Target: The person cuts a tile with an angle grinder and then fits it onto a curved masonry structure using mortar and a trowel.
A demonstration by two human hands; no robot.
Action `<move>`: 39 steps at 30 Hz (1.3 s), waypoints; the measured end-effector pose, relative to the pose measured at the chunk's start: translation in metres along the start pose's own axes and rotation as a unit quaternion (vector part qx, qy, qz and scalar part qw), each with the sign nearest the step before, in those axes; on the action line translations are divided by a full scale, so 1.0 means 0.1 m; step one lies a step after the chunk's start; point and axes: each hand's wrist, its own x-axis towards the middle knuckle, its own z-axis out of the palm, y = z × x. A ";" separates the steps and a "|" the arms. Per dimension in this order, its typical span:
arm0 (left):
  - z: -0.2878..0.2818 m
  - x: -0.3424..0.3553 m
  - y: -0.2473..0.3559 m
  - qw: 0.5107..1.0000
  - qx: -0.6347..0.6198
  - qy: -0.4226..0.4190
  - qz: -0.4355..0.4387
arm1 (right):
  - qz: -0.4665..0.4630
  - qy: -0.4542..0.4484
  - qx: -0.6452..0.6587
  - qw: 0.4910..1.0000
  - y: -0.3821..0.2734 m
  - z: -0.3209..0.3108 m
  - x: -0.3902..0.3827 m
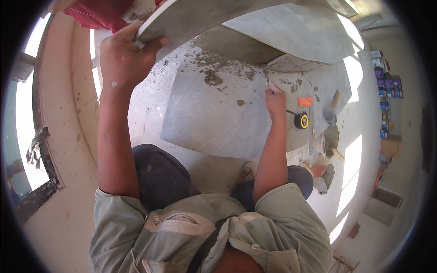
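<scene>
My left hand (128, 57) is raised at the upper left, its fingers and thumb closed round the edge of a large grey tile (191, 20) that is held tilted up. Lower and to the right, my right hand (276, 101) is closed over a second grey tile (214, 125) that lies flat before my knees. A thin dark piece shows just beyond its fingers, but I cannot make out what it belongs to. Crumbs of wet mortar (213, 78) are scattered over the flat tile. Beside my right wrist lies a black and yellow tape measure (301, 120).
Another pale grey tile (296, 34) slants at the far side. On the right are an orange piece (305, 101), a wooden-handled trowel (331, 111) and a mortar-smeared container (330, 140). Red clothing (100, 13) of another person shows at upper left. Packages (387, 84) line the right wall.
</scene>
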 end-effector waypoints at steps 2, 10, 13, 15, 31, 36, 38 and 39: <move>0.01 0.00 0.00 1.000 0.000 -0.003 0.002 | -0.121 0.013 -0.095 0.988 -0.01 -0.05 -0.04; 0.05 0.03 -0.01 1.000 -0.006 -0.009 0.011 | -0.310 0.095 -0.222 0.920 0.24 -0.29 0.45; 0.04 0.00 -0.11 1.000 -0.006 0.002 0.008 | -0.175 0.057 -0.305 0.934 -0.13 -0.22 0.52; 0.04 0.00 -0.13 1.000 -0.010 0.006 0.013 | -0.120 0.042 -0.335 0.934 -0.24 -0.22 0.48; 0.06 0.01 -0.08 0.998 -0.036 0.032 0.042 | -0.039 0.047 -0.217 0.974 -0.31 0.06 0.22; 0.03 -0.01 -0.11 0.997 -0.012 0.025 0.068 | -0.060 0.104 -0.199 0.973 -0.26 0.08 0.19; 0.00 0.00 -0.12 1.000 -0.016 -0.010 0.019 | -0.067 0.118 -0.177 0.975 -0.29 0.04 0.17; 0.00 -0.01 -0.12 1.000 -0.011 -0.005 0.017 | -0.069 0.129 -0.161 0.976 -0.31 0.03 0.15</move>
